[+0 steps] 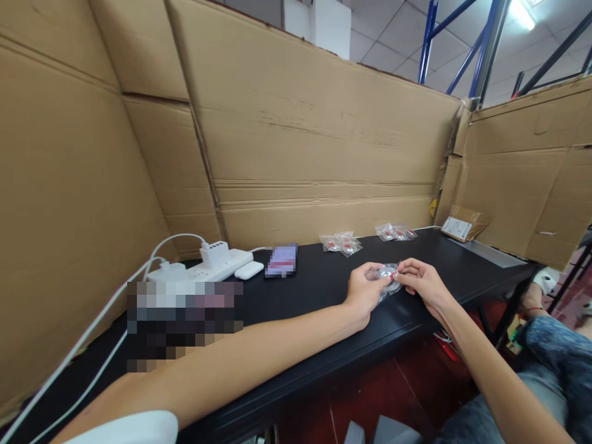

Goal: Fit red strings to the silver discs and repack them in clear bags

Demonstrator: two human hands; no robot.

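Our left hand (365, 291) and right hand (422, 282), fingers curled, pinch one small clear plastic packet (389, 279). Beyond: nearer packet cluster (341, 243), farther packet cluster (396, 232); we cannot count within.

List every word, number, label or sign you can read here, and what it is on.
Nothing here can be read.
White label on the folded cardboard piece: print too small.
Yellow sticker on the cardboard wall: too small.
Clear packet in the left hand and right hand: a red mark, no legible lettering.
Flat item beside the power strip: blurred.
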